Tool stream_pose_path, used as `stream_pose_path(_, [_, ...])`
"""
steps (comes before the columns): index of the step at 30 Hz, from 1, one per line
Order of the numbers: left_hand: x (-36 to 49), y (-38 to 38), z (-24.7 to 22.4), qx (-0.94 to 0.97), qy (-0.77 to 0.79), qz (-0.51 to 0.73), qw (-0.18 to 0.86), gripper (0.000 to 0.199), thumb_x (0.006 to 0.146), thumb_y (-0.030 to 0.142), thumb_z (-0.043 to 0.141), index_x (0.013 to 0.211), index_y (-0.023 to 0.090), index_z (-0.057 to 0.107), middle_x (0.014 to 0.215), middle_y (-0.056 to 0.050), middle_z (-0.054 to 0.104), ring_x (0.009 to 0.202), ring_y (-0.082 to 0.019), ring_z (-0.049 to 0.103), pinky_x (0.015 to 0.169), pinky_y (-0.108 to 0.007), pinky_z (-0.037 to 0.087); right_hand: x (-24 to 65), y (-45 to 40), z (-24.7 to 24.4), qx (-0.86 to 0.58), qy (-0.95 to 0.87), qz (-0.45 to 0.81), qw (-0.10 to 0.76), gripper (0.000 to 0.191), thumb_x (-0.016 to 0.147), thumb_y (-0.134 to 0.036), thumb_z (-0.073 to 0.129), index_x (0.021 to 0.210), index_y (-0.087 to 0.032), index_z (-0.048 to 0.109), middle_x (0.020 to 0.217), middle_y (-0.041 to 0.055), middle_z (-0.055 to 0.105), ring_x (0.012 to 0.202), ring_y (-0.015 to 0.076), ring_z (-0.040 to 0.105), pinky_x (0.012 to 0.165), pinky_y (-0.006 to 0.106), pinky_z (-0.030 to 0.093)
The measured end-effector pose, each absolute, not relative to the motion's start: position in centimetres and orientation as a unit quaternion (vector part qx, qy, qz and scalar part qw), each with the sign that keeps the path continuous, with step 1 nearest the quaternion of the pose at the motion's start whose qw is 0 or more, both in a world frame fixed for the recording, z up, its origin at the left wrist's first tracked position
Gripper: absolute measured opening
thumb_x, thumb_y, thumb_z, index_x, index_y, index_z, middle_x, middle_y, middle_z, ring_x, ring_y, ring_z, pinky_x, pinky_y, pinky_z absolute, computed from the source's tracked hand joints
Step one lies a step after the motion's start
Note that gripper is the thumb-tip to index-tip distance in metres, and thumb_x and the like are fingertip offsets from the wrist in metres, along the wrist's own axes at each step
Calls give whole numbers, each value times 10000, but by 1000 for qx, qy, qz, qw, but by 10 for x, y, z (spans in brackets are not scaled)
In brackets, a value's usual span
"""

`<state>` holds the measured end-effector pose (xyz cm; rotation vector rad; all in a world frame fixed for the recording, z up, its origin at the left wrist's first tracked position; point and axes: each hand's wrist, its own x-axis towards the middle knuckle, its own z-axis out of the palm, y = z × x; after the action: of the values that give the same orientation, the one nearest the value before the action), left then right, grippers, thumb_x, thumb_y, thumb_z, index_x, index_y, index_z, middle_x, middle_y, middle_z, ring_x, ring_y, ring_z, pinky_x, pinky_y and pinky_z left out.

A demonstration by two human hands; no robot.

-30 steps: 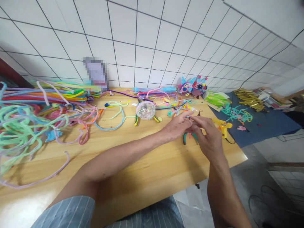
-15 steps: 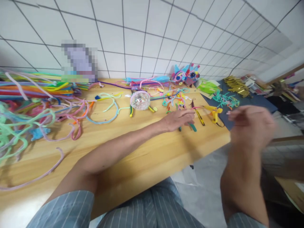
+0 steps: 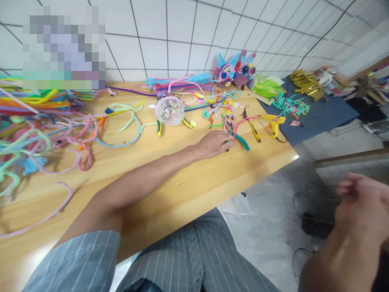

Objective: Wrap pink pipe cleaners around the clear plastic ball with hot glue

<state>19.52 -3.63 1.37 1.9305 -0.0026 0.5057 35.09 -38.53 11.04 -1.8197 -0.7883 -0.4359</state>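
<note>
Booth: We're on the head camera, and here's the left hand (image 3: 214, 144) low over the wooden table (image 3: 182, 178)! Where are those fingers?

Me: Down at the pliers (image 3: 242, 142), folks! My left fingers reach forward, bent slightly, tips over one handle, while the other teal handle sticks out just to the right. Gripping or only resting? I cannot tell, because my own fingers cover the contact

Booth: And that pink stem (image 3: 243, 120)?

Me: It curves up from beside my fingertips and arches toward the yellow glue gun (image 3: 275, 123), on the same table. The yellow utility knife (image 3: 254, 130) lies between pliers and glue gun

Booth: Now the right hand (image 3: 363, 198)!

Me: Way out here, off the table altogether, above the grey floor (image 3: 264, 207)! My fingers are curled in toward the palm and blurred, so whether they pinch anything I cannot tell

Booth: Take us round the field!

Me: Beyond my left hand, a scatter of short coloured pieces (image 3: 220, 107); left of that, a clear round ornament (image 3: 170, 110) with a lilac rim. Far left, a big heap of fuzzy stems (image 3: 39, 136). Against the tiled wall (image 3: 179, 40), two blue-eared figures (image 3: 226, 74) sit side by side, and on the dark blue cloth (image 3: 334, 113) to the right, a teal tangle (image 3: 290, 106) lies near gold strips (image 3: 306, 84)
</note>
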Motion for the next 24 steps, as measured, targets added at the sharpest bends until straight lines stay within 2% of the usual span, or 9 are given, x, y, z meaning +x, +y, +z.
stream_pose_path(1, [193, -38, 21, 803, 7, 227, 551, 119, 946, 305, 713, 918, 218, 789, 961, -78, 773, 976, -236, 701, 990, -336, 476, 341, -374, 105, -765, -276, -202, 545, 87, 898, -449, 779, 924, -402, 847, 934, 73, 799, 711, 317, 694, 660, 559, 544])
stream_pose_path(3, [187, -42, 35, 787, 16, 246, 566, 132, 957, 301, 711, 953, 212, 809, 956, -69, 785, 936, -217, 703, 930, -314, 477, 321, -345, 97, -786, -240, -157, 548, 140, 876, -407, 800, 964, -321, 867, 840, 63, 791, 644, 257, 669, 672, 504, 579])
stream_pose_path(5, [181, -45, 48, 784, 17, 251, 568, 167, 977, 315, 690, 993, 209, 818, 980, -69, 802, 917, -205, 710, 887, -301, 479, 308, -312, 92, -773, -276, -95, 563, 175, 872, -406, 814, 980, -277, 865, 848, 54, 812, 652, 224, 696, 669, 441, 602])
stream_pose_path(9, [173, -49, 69, 776, 27, 258, 575, 264, 1032, 364, 599, 1073, 202, 803, 1016, -64, 814, 936, -194, 728, 864, -292, 500, 300, -258, 89, -725, -353, 36, 590, 199, 907, -411, 811, 1042, -273, 858, 930, 42, 843, 722, 203, 743, 712, 392, 634])
stream_pose_path(13, [167, -59, 86, 778, 40, 289, 556, 274, 1050, 356, 566, 1094, 213, 796, 1028, -57, 803, 925, -190, 726, 895, -313, 534, 299, -230, 92, -691, -386, 85, 605, 220, 937, -409, 787, 1109, -289, 851, 992, 41, 854, 765, 204, 765, 758, 396, 653])
stream_pose_path(15, [162, -67, 91, 794, 38, 314, 520, 275, 1060, 359, 559, 1112, 224, 792, 1080, -74, 795, 973, -210, 734, 941, -346, 555, 296, -224, 93, -677, -399, 90, 612, 248, 948, -415, 773, 1156, -300, 842, 1009, 38, 856, 787, 208, 777, 774, 402, 660])
stream_pose_path(19, [150, -80, 91, 831, 19, 391, 395, 294, 1068, 377, 561, 1217, 195, 737, 1264, -131, 748, 1232, -263, 707, 1094, -429, 570, 287, -219, 90, -672, -434, 92, 593, 365, 991, -447, 725, 1332, -329, 772, 1094, 41, 858, 943, 234, 811, 871, 428, 671])
stream_pose_path(22, [144, -84, 84, 860, 16, 418, 293, 318, 1094, 359, 523, 1254, 163, 715, 1300, -151, 732, 1250, -247, 699, 1094, -432, 592, 282, -215, 84, -671, -451, 99, 580, 443, 996, -496, 715, 1405, -327, 727, 1182, 60, 846, 1069, 258, 810, 964, 455, 660])
stream_pose_path(24, [141, -82, 78, 879, 26, 418, 228, 315, 1110, 336, 496, 1267, 182, 721, 1306, -144, 738, 1228, -234, 704, 1074, -425, 598, 278, -210, 79, -655, -451, 124, 594, 488, 983, -519, 729, 1431, -326, 707, 1259, 75, 827, 1159, 276, 793, 1036, 482, 639])
